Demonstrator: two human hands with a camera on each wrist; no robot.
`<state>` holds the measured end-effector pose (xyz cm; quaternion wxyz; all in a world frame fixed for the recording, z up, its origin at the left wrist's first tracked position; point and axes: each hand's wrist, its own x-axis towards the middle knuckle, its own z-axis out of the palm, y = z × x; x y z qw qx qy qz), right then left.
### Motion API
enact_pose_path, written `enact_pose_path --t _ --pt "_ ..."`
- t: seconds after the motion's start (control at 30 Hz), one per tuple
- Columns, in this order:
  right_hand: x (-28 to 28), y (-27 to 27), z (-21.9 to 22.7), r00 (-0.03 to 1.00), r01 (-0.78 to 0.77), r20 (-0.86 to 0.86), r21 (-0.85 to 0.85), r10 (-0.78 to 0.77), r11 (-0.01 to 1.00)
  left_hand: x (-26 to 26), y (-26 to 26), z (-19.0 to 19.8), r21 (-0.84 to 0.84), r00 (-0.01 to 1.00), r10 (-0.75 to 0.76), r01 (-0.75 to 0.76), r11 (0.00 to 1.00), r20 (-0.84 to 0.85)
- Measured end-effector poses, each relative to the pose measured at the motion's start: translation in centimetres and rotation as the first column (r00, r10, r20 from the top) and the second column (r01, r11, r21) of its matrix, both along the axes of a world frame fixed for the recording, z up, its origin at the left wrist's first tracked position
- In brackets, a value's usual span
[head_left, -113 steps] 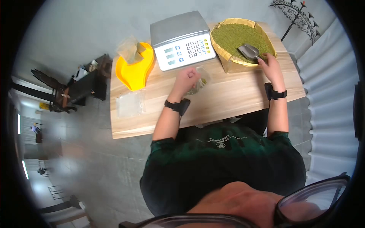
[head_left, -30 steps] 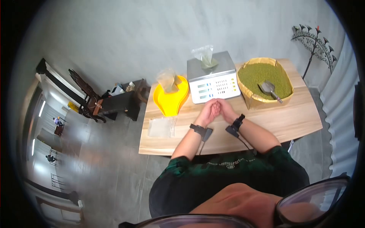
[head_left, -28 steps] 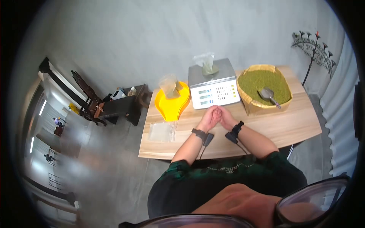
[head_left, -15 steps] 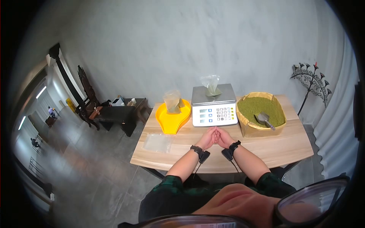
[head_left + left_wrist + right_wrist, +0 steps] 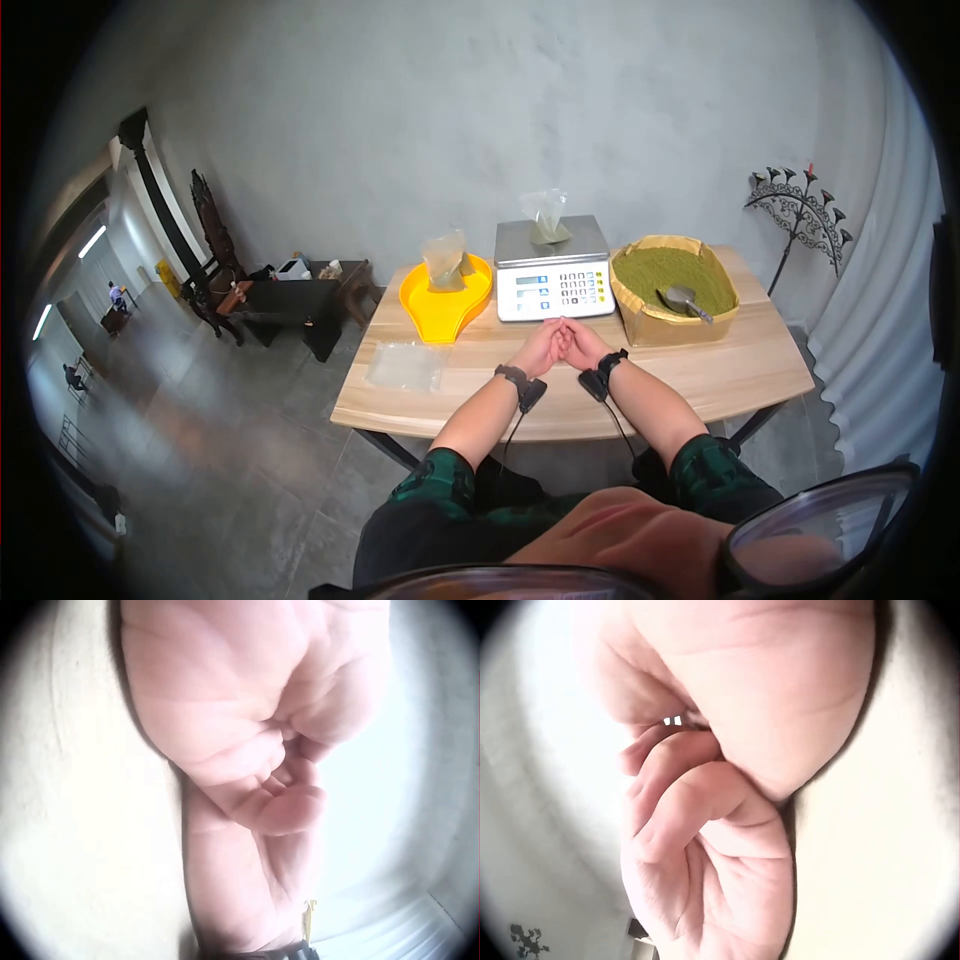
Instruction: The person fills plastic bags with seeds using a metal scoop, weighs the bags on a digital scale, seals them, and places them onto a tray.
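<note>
Both hands lie together on the table in front of the white scale (image 5: 555, 292). The left hand (image 5: 536, 350) and right hand (image 5: 584, 345) touch, with fingers loosely bent and nothing visible in them. In the left wrist view, the left hand (image 5: 225, 697) meets the right hand (image 5: 232, 877). The right wrist view shows the right hand (image 5: 772, 682) against the left hand (image 5: 727, 885); some fingertips are hidden. A clear bag with green contents (image 5: 549, 231) stands on the scale's metal plate. A metal scoop (image 5: 681, 297) lies on green grains in a paper sack (image 5: 665, 331).
Left of the scale, a yellow tray (image 5: 438, 318) holds another bag (image 5: 445, 268). Flat clear bags (image 5: 405, 367) lie on the wooden table (image 5: 480, 405) at the left. A dark side table (image 5: 290, 303) stands farther left; a black metal stand (image 5: 790, 240) is at the right.
The bag formerly by the left hand now stands on the scale. The right hand has left the scoop and joined the left. The head view has tilted up, showing more wall.
</note>
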<state>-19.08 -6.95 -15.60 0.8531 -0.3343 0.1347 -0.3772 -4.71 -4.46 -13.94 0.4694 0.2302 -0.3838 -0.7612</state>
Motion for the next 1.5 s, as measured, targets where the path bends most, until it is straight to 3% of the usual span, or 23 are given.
enact_pose_path --t 0.03,0.17,0.2,0.33,0.57,0.67,0.8,0.83,0.87,0.97,1.0,1.03,1.2,1.5 --pt "-0.1 -0.1 0.0 0.995 -0.08 0.049 -0.027 0.081 0.996 0.2 -0.1 0.0 -0.038 1.0 -0.017 0.018 0.999 0.009" --pt "0.0 0.0 0.5 0.998 -0.053 -0.013 0.011 0.053 0.999 0.0 -0.1 -0.3 -0.027 0.999 0.027 -0.028 0.999 -0.045" --pt "0.5 0.0 0.3 0.997 0.038 -0.07 0.05 -0.034 0.998 0.0 -0.2 -0.6 -0.039 0.999 0.025 -0.026 0.999 -0.039" --pt "1.2 0.3 0.8 0.975 0.116 -0.183 -0.051 -0.123 0.992 0.0 -0.2 -0.4 -0.008 0.997 -0.006 0.005 1.0 -0.083" --pt "1.4 0.5 0.1 0.963 0.173 -0.199 -0.066 -0.183 0.983 0.0 -0.1 -0.6 -0.016 0.998 -0.01 0.009 1.0 -0.069" --pt "2.4 3.8 3.8 0.927 0.265 -0.276 0.003 -0.253 0.964 -0.1 0.8 0.3 -0.004 0.999 0.036 -0.036 0.999 -0.028" --pt "1.2 0.2 -0.7 0.957 0.171 -0.223 -0.08 -0.185 0.982 -0.1 1.0 0.5 -0.016 0.999 0.027 -0.027 1.0 -0.025" --pt "1.9 3.0 2.4 0.936 0.257 -0.244 -0.02 -0.254 0.966 -0.2 0.7 0.2 -0.025 0.999 0.021 -0.022 0.999 -0.033" --pt "1.2 2.6 1.7 0.954 0.181 -0.226 -0.092 -0.198 0.979 -0.2 0.9 0.3 -0.029 1.0 0.023 -0.024 0.999 -0.011" --pt "1.3 2.3 0.8 0.943 0.237 -0.224 -0.063 -0.245 0.97 -0.8 0.8 0.0 -0.044 0.996 0.078 -0.079 0.996 -0.03" --pt "1.0 2.4 1.1 0.959 0.172 -0.215 -0.078 -0.185 0.982 -0.6 0.8 -0.4 -0.093 0.999 0.046 -0.049 0.994 -0.026" --pt "0.8 3.1 1.9 0.948 0.179 -0.248 -0.097 -0.198 0.979 -0.5 1.5 0.8 -0.048 0.997 0.057 -0.055 0.997 0.058" --pt "1.2 4.5 3.1 0.933 0.274 -0.204 -0.127 -0.295 0.953 -0.7 2.0 1.3 -0.018 0.996 0.068 -0.067 0.998 0.061" --pt "1.4 3.6 2.2 0.953 0.214 -0.186 -0.153 -0.241 0.965 -0.6 2.2 1.7 0.02 0.995 0.085 -0.087 0.996 0.056"
